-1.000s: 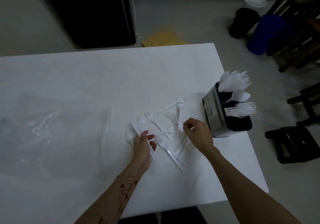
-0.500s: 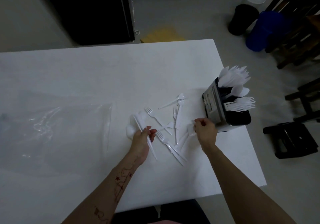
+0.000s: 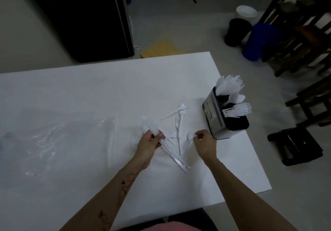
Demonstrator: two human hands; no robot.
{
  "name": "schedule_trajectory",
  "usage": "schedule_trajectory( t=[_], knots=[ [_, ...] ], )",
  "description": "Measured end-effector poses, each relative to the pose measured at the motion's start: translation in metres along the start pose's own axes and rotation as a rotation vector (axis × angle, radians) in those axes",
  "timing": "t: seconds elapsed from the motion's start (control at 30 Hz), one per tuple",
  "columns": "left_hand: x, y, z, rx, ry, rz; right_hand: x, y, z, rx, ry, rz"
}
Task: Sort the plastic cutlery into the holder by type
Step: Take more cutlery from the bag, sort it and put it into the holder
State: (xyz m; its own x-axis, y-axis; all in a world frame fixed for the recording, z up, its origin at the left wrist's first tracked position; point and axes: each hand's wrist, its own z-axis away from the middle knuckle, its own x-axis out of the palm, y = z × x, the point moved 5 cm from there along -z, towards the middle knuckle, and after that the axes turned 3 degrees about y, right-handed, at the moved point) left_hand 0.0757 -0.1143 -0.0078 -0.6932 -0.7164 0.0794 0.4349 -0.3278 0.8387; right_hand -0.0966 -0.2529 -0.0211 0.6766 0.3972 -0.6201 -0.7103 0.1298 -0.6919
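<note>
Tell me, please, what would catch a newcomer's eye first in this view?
Probably the black cutlery holder near the table's right edge, bristling with white plastic cutlery. Beside it, a loose scatter of white cutlery lies between the hands; the left hand grips a bundle of pieces, the right hand pinches another.

No legible txt; label on holder side too blurry to read.

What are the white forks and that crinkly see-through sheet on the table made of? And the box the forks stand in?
The forks look like thin white plastic, a bit see-through at the edges. The crinkly sheet seems to be clear plastic film: it wrinkles and catches shiny glints. The holder has a grey, reflective side like brushed metal and a dark inside, though metal-look plastic can't be ruled out.
</note>
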Motion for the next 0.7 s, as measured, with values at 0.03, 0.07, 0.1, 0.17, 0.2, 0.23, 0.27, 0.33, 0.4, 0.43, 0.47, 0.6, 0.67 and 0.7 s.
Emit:
schedule_trajectory(
  t=[0.03,0.07,0.1,0.17,0.2,0.23,0.27,0.33,0.4,0.43,0.47,0.6,0.67,0.7],
  knots=[
    [0.006,0.009,0.0,0.036,-0.022,-0.064,-0.002,-0.007,0.0,-0.041,-0.04,-0.019],
    [0.012,0.019,-0.001,0.077,-0.026,-0.137,-0.006,-0.018,0.003,-0.085,-0.084,-0.038],
    [0.018,0.031,-0.002,0.123,-0.022,-0.205,-0.011,-0.028,0.003,-0.14,-0.117,-0.056],
    [0.037,0.06,-0.003,0.213,-0.021,-0.287,-0.031,-0.055,0.005,-0.248,-0.101,-0.105],
    [0.048,0.075,-0.004,0.253,-0.027,-0.289,-0.046,-0.07,0.007,-0.292,-0.048,-0.144],
    [0.061,0.09,-0.004,0.29,-0.038,-0.275,-0.062,-0.084,0.007,-0.341,0.019,-0.192],
    [0.073,0.104,-0.004,0.328,-0.047,-0.264,-0.078,-0.098,0.008,-0.381,0.083,-0.225],
    [0.1,0.128,-0.005,0.4,-0.077,-0.257,-0.111,-0.12,0.007,-0.456,0.192,-0.269],
    [0.129,0.145,-0.007,0.452,-0.107,-0.249,-0.14,-0.133,0.0,-0.483,0.271,-0.357],
    [0.144,0.151,-0.009,0.472,-0.119,-0.247,-0.152,-0.136,-0.005,-0.48,0.3,-0.414],
    [0.157,0.154,-0.012,0.485,-0.128,-0.248,-0.164,-0.137,-0.01,-0.469,0.331,-0.455],
    [0.2,0.15,-0.022,0.501,-0.141,-0.301,-0.187,-0.125,-0.034,-0.41,0.377,-0.504],
    [0.212,0.143,-0.024,0.511,-0.132,-0.353,-0.188,-0.117,-0.042,-0.396,0.36,-0.484],
    [0.217,0.141,-0.025,0.521,-0.116,-0.383,-0.188,-0.113,-0.044,-0.394,0.348,-0.474]
  ],
)
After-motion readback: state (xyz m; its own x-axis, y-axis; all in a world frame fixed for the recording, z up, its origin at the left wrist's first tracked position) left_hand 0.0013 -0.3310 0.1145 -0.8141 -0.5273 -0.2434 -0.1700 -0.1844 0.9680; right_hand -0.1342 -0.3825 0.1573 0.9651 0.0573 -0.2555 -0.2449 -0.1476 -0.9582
